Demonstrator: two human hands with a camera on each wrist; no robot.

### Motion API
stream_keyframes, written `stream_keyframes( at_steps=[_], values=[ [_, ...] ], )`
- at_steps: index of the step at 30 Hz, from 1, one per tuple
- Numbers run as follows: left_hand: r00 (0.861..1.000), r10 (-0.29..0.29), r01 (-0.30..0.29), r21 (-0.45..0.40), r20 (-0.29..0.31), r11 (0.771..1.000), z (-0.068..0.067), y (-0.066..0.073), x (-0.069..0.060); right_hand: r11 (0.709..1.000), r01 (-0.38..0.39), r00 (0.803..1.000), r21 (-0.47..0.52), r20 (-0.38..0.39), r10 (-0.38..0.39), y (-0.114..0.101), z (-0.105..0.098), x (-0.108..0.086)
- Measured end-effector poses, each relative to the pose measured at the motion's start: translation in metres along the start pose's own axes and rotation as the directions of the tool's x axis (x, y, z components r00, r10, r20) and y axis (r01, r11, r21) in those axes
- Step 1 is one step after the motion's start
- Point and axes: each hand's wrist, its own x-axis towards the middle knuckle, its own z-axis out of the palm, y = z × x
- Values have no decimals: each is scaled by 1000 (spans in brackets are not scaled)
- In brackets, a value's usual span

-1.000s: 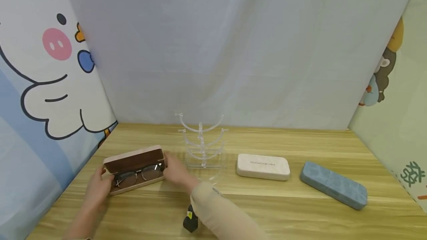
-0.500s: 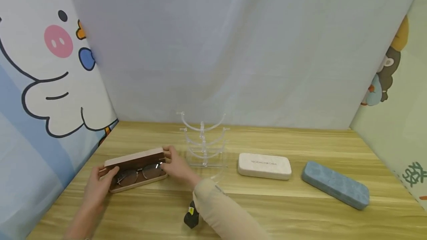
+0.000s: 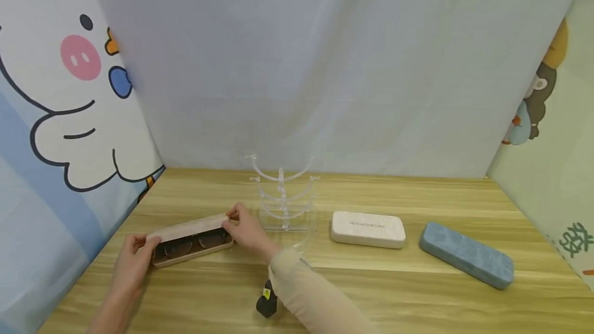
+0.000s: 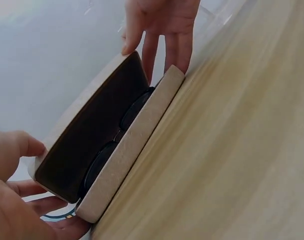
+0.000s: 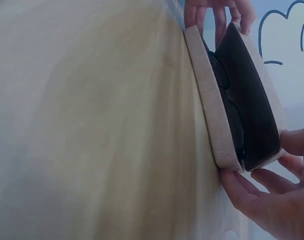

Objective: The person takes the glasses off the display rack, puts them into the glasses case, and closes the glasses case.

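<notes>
A cream glasses case with a dark lining lies at the left of the table, its lid partway down. Inside rests a pair of glasses, half shaded by the lid. My left hand grips the case's left end, thumb on the lid's edge. At the other end my right hand does the same. The left wrist view shows the gap between the lid and the case's front wall. In the right wrist view, the right-hand fingers touch the end of both halves.
Just right of the case stands a clear tiered glasses stand. Farther right lie a closed white glasses case and a closed blue one. A black object shows beside the right sleeve.
The glasses case's lid has come down toward the front, from wide open to partway. Both thumbs have moved onto its front edge. The glasses have stayed inside.
</notes>
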Motion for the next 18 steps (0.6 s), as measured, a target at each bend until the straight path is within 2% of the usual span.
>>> stream_keyframes(
  at_steps=[3,7,9,12,15,18],
  values=[
    [1000,-17,15,62,26,998,-4,-3,-2,998,13,1000,-61,6,-13,6,3,-4],
    [999,7,-14,164,44,986,-4,-5,-3,996,19,1000,-89,-17,-21,14,8,-6],
    [998,27,-35,169,54,985,-2,-5,-4,998,27,999,-65,-27,-29,17,9,-7],
    [998,25,-33,143,61,989,1,-5,-5,999,24,999,-39,-25,-25,18,6,-11],
    [999,20,-25,150,34,988,3,-5,-5,1000,29,1000,-11,-10,-29,20,2,-16],
    [997,79,-74,215,-16,974,3,-1,-6,998,61,998,8,-5,-61,22,-5,-24]
  ],
)
